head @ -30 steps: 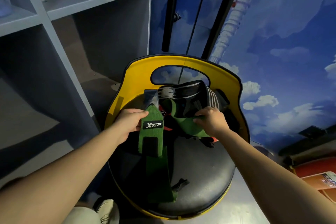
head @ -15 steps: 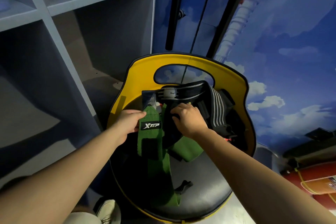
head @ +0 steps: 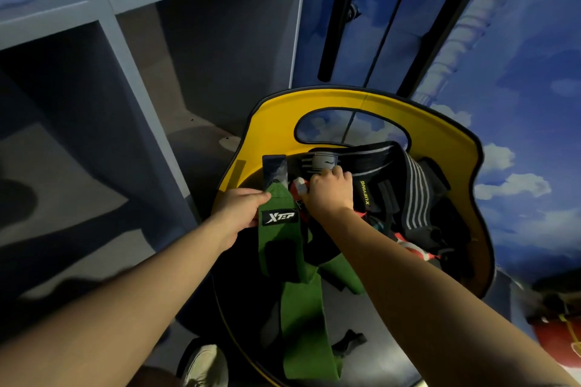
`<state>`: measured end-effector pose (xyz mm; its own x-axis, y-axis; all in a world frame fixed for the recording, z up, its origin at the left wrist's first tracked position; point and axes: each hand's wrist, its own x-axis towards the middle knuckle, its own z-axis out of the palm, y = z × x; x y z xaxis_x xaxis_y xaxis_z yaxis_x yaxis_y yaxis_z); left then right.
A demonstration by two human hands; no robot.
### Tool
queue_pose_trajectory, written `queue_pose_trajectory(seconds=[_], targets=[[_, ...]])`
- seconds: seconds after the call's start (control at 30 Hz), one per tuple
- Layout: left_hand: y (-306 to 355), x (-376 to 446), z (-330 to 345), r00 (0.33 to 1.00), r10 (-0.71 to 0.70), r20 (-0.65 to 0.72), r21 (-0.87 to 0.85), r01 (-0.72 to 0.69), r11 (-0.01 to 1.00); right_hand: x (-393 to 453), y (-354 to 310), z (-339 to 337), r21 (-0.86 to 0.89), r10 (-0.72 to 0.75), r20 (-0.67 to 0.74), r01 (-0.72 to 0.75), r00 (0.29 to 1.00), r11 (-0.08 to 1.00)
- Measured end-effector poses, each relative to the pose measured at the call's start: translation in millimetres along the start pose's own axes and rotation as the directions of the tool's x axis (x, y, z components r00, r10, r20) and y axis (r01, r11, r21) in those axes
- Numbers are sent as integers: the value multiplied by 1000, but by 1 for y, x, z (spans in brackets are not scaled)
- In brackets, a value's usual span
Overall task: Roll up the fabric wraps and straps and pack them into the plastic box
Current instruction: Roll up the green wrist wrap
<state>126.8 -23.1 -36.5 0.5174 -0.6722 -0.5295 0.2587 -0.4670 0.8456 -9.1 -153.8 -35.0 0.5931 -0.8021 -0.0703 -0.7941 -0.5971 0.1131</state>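
A long green wrap (head: 283, 248) with an XTEP label lies down the black seat of a yellow-backed chair (head: 371, 104). My left hand (head: 240, 209) pinches its upper end at the left edge. My right hand (head: 330, 193) has its fingers curled into the pile just right of that end, on a red and white piece (head: 297, 187). Behind it sits a heap of black wraps with grey stripes (head: 415, 195), one marked XUEYING. No plastic box is in view.
Grey open shelving (head: 132, 50) stands to the left of the chair. A blue wall with painted clouds (head: 518, 72) runs behind and to the right. A red object (head: 559, 336) lies at the lower right. My shoe (head: 204, 366) shows below the seat.
My right hand moved from the right part of the pile leftward to the spot beside the green wrap's top end. My left hand kept its hold on the green wrap.
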Motion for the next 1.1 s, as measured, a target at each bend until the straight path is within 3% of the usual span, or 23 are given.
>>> queue_pose_trajectory(seconds=[0.27,0.43,0.57,0.67,0.8,0.97,1.1], targets=[[-1,6,2,1000,-2,6,5,2,1000,-1,10,-10,-41,55,13,-54,998,998],[3,3,6,999,23,24,23,-23,999,-6,39,-11,206,132,-13,-127,991,970],[8,-3,9,998,57,23,24,-58,998,-15,68,-24,417,128,-76,-85,989,905],[15,-10,13,997,83,10,0,-83,997,-22,84,-38,581,164,-108,-72,980,811],[28,-22,21,991,130,-3,-35,-130,991,-30,100,-68,816,216,-139,-12,967,578],[43,-35,26,979,201,-39,-54,-203,978,-39,116,-107,906,205,-213,114,955,409],[52,-41,30,973,220,-70,-88,-226,970,-50,125,-146,951,299,-261,192,918,241]])
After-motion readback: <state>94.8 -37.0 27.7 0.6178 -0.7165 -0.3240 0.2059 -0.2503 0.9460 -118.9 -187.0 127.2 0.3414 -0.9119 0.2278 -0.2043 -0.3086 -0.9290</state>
